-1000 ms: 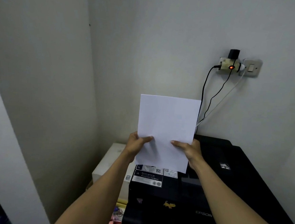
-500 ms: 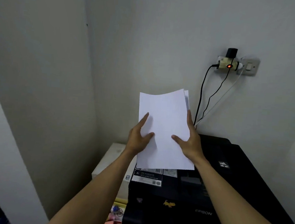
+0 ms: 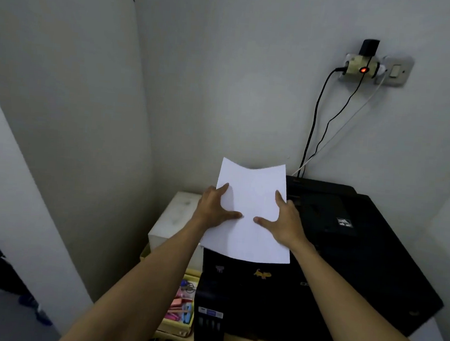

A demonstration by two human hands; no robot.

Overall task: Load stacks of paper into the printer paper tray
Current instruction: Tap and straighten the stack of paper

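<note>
Change: since the earlier frame the paper stack (image 3: 250,212) has come down from chest height against the wall to lie tilted low over the black printer (image 3: 346,260), and both hands have gone from edging it to spreading over its face.
View: head camera only, looking down along two bare forearms.
Paper: one white stack, its sheet count not readable; far edge bowed and lifted, near edge overhanging the printer's front left top.
Left hand (image 3: 213,207): grip on the stack's left edge, thumb laid across the top, fingers along the side.
Right hand (image 3: 287,221): same grip mirrored on the right edge, thumb pointing inward, nearly meeting the other thumb.
Printer: one, with an ink tank block (image 3: 210,312) at its front left corner; a yellow sticker (image 3: 262,274) shows below the paper's near edge.
Wall socket (image 3: 377,68): one, red light on, three cables (image 3: 313,129) dropping behind the printer.
White box (image 3: 174,220): one, just left of the printer, touching the corner walls.
Yellow tray (image 3: 181,306): one, holding small pink and blue items, below the box.
Room: walls close on the left and behind; open space above the printer lid to the right of the hands.
</note>
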